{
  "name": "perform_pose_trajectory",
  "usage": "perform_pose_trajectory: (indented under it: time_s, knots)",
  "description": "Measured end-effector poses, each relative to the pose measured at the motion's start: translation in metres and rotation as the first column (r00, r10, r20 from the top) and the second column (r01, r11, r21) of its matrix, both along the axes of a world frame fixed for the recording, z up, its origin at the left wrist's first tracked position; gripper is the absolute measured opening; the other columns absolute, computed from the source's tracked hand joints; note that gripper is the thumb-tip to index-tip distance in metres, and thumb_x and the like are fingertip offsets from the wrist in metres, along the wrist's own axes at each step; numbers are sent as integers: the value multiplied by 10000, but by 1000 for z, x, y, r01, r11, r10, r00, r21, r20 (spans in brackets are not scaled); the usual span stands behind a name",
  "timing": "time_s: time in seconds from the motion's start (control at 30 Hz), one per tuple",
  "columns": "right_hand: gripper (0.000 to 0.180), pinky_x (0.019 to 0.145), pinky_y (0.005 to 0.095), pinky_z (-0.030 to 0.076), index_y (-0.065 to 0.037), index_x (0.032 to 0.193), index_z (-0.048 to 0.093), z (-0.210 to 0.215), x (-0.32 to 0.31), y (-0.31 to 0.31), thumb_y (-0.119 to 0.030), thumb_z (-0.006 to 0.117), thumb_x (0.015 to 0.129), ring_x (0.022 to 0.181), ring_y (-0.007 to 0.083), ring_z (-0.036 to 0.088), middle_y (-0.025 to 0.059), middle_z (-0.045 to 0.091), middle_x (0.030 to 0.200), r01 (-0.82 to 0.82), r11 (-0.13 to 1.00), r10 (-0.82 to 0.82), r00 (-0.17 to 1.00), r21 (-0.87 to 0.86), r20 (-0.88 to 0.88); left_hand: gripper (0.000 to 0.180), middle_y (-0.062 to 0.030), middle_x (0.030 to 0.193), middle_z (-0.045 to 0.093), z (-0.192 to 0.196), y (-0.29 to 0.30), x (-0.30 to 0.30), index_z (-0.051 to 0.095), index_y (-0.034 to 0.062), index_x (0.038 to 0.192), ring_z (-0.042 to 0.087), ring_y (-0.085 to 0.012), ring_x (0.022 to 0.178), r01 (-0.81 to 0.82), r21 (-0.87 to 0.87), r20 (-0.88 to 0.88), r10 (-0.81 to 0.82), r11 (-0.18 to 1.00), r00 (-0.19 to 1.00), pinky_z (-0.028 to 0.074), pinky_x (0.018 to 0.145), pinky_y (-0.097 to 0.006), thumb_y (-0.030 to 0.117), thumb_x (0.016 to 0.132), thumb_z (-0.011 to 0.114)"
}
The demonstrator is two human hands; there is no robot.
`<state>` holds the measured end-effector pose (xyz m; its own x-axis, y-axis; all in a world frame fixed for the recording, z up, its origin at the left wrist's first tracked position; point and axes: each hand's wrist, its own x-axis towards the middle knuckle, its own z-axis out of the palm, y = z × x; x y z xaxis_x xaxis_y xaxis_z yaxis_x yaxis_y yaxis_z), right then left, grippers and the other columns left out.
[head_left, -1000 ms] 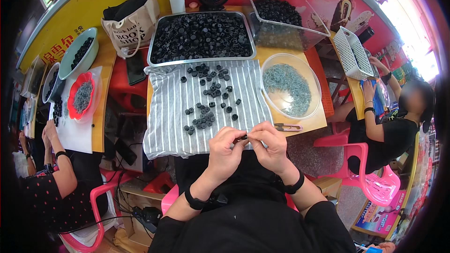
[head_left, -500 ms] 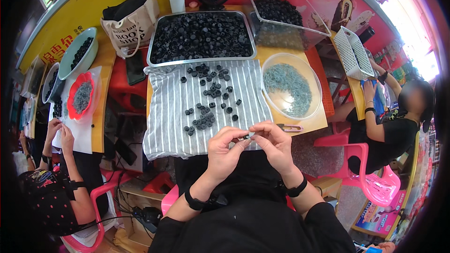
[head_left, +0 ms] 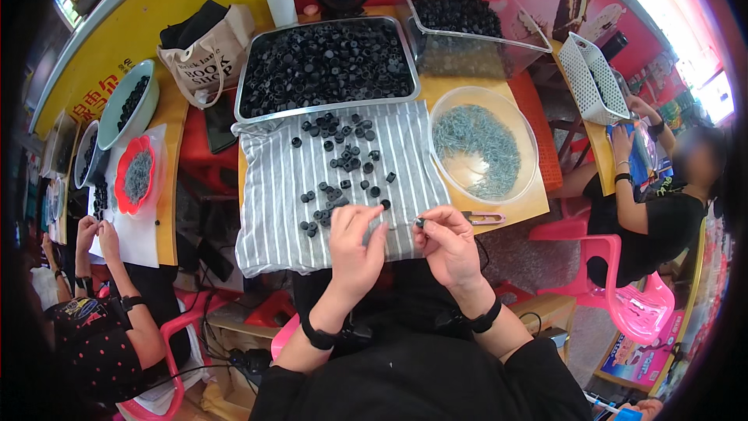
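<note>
My right hand pinches a small black plastic cap between thumb and fingertips, above the near edge of a grey striped cloth. To its left, my left hand is open over the cloth, thumb and fingers apart, with its fingertips close to a loose black cap. Several more black caps lie scattered up the middle of the cloth. Part of the nearest cluster is hidden behind my left fingers.
Behind the cloth stands a metal tray heaped with black caps. A round clear tub of thin blue-grey pieces sits at right, near a pink-handled tool. A clear bin stands at the back. People work on both sides.
My hands have come apart from their shared hold. The left moved left and forward over the cloth; the right keeps the small cap. The view has shifted slightly.
</note>
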<state>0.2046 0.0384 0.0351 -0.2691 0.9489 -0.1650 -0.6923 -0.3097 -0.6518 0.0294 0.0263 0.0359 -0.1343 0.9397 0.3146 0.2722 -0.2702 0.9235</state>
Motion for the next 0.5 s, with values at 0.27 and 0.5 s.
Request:
perform_pose_trajectory:
  time_s: [0.27,0.5]
  knots:
    - [169,745,258,523,-10,1074,642,4,5,-3,27,613,913,854,152,661,67,671,945,43,999,-43,998,-7,49,272,-156,922,561,-2,23,10,660,-39,1003,529,-322,861,-54,183,-608,156,982,779,451,749,-420,32,740,658]
    - [207,752,260,520,3,1121,640,3,9,-2,28,610,918,873,149,653,72,668,976,95,995,-94,994,-13,58,191,-135,862,554,0,14,13,634,-24,890,543,-328,846,135,186,-595,3,973,804,471,722,-402,-24,701,612]
